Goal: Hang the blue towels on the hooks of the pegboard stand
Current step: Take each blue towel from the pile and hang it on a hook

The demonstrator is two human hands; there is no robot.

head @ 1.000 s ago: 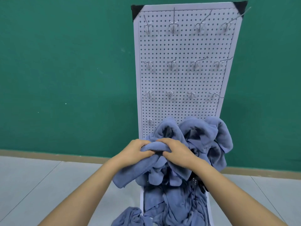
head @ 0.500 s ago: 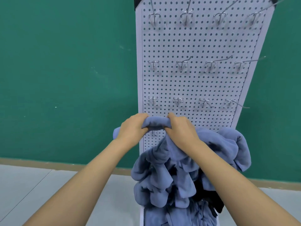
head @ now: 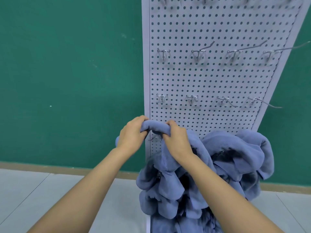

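A white pegboard stand [head: 218,78] rises in front of me with rows of metal hooks [head: 198,52]. My left hand [head: 133,135] and my right hand [head: 176,140] both grip the bunched top edge of a blue towel [head: 154,127], stretched between them against the board's lower left. A bare hook [head: 154,137] of the lowest row shows just under that stretched edge. The towel's body hangs down below my right hand. More blue towels [head: 235,152] bulge from the lowest row of hooks on the right.
Several blue towels [head: 168,221] lie heaped at the foot of the stand. A green wall [head: 67,73] stands behind, with a brown skirting strip and grey floor tiles [head: 25,190] below. The upper hook rows are bare.
Both hands lifted the towel from the heap up to the board's lower left. Since half a second ago they hold nearly still and the view has drawn closer.
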